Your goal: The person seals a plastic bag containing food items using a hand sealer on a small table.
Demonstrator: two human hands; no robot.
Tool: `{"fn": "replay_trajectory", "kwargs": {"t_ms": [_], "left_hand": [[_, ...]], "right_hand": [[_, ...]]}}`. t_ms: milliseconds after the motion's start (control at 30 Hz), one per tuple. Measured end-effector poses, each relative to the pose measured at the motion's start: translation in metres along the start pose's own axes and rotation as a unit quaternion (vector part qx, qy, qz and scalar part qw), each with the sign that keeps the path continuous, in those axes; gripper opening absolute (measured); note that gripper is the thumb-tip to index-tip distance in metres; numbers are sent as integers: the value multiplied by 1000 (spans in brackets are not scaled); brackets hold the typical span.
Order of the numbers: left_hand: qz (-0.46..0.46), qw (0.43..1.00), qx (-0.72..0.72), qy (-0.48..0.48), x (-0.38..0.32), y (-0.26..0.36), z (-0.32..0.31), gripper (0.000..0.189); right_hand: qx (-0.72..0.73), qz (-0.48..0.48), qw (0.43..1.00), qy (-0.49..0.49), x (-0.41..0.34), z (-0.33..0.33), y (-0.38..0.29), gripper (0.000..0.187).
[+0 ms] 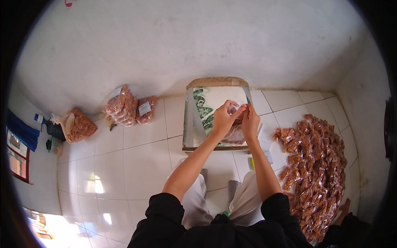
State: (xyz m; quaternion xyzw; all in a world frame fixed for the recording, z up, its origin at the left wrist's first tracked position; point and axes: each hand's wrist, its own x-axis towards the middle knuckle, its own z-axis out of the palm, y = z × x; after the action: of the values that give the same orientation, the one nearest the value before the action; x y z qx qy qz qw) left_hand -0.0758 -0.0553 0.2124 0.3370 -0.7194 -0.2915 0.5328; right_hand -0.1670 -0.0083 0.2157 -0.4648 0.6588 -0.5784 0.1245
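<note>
Both hands grip the gathered top of a clear plastic bag (pixel 234 136) with reddish-brown contents. It rests on a small low table (pixel 195 139) whose top carries a green printed design. My left hand (pixel 222 119) pinches the plastic from the left, thumb pointing across. From the other side, my right hand (pixel 250 122) holds the same bunched plastic, the fingertips of both hands nearly meeting. The fingers hide part of the bag's neck, and my forearms cover some of the near table edge.
A large heap of small clear snack packets (pixel 316 173) spreads over the tiled floor at right. Filled bags (pixel 121 107) lean against the wall, with a bulging tied bag (pixel 80 125) farther left. Another person's hand (pixel 344 209) is beside the heap. Labels (pixel 268 157) lie near the table.
</note>
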Motion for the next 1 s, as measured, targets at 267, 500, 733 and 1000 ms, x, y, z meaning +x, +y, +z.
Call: {"fn": "replay_trajectory", "kwargs": {"t_ms": [267,500,733,1000], "left_hand": [[-79,995,59,4,-2,-9,1,27],[-98,992,79,-13,-4,-5,5,27],[-130,990,54,-23,-3,-4,1,30],[-69,995,74,6,0,-4,6,24]], "right_hand": [[29,29,999,-27,-1,-10,-18,19],[-5,26,999,-40,-5,0,-8,21],[44,50,997,-45,-4,-3,-7,19],[4,-6,1000,-26,-8,-1,-4,29]]}}
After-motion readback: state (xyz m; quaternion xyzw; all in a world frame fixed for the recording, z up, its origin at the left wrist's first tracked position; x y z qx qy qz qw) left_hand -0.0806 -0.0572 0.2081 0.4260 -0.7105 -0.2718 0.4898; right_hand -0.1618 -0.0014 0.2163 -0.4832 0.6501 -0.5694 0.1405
